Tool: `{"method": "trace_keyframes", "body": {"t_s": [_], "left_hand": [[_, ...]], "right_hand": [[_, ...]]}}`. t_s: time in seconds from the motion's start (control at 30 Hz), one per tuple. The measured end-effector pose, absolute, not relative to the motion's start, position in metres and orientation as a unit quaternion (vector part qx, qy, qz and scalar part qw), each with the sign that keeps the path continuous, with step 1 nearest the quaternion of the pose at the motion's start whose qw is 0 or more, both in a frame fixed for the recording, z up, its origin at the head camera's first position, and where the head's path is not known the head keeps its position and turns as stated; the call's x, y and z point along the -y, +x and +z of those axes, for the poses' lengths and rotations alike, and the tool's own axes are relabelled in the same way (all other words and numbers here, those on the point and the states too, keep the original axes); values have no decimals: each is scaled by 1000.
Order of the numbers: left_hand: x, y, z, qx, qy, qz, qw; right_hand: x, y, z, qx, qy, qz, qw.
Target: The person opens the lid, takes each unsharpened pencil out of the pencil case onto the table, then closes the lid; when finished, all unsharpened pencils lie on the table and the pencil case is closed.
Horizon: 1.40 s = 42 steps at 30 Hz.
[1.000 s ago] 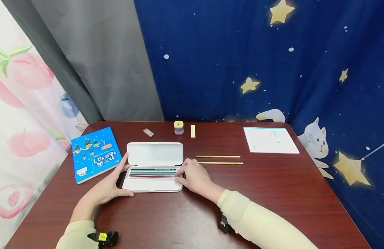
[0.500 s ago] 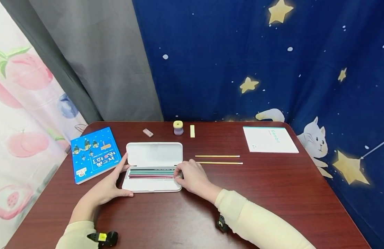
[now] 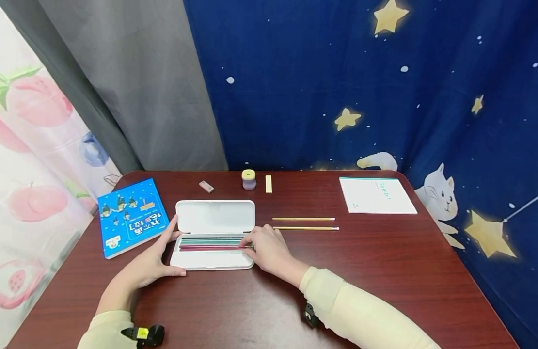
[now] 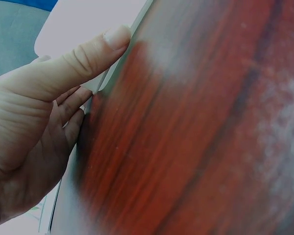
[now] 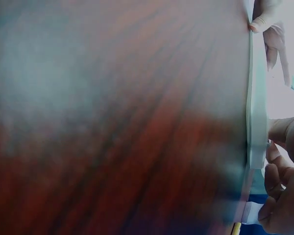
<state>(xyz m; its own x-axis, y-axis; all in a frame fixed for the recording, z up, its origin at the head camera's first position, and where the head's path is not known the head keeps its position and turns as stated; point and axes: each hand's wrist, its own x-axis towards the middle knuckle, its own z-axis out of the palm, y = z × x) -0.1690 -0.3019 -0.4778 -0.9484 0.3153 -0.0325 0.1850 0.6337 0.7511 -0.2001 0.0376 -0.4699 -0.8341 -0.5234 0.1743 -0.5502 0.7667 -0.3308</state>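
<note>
Red-brown table (image 3: 234, 310) is filling the near ground. White case (image 3: 212, 261) is lying open on it, and left hand (image 3: 149, 261) is steadying its left end, thumb at the near corner, fingers spread along the end toward the lid; nothing is being lifted on that side.

Right hand (image 3: 269, 248) is reaching over the right end, thumb and forefinger apparently pinching the end of the red pencil (image 3: 208, 248). Change since a second ago: those fingertips are sitting slightly farther left, deeper inside the case; left hand is holding its place. Judgement: red is being settled into the row, nearly placed, though not yet let go.

Green pencils (image 3: 208, 243) are lying just beyond the red, inside the case. Lid (image 3: 215, 216) is leaning back behind them, still up.

Farther out, book (image 3: 134, 218) is resting to the left; two yellow pencils (image 3: 304, 228) are lying right of the case, outside it, so packing is probably looking unfinished. Eraser (image 3: 206, 186), small pot (image 3: 248, 180), yellow strip (image 3: 268, 184) and notebook (image 3: 378, 196) are lining the far side. Blue curtain (image 3: 291, 72) is hanging beyond.
</note>
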Motion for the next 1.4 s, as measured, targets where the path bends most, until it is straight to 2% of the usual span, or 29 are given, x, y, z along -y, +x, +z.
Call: {"method": "trace_keyframes", "body": {"t_s": [0.33,0.7,0.93,1.4], "left_hand": [[301,-170,-481,-898,140,408,82],[303,-172,-479,-902,136,402,77],[302,-171,-480,-899,136,409,83],[303,-173,-480,-898,139,409,87]], "right_hand": [[-58,-203,-452,922,263,269,85],[-152,-226,-428,898,216,337,185],[-197,-222,-440,914,181,320,175],[-232,-211,-468,943,149,264,136]]}}
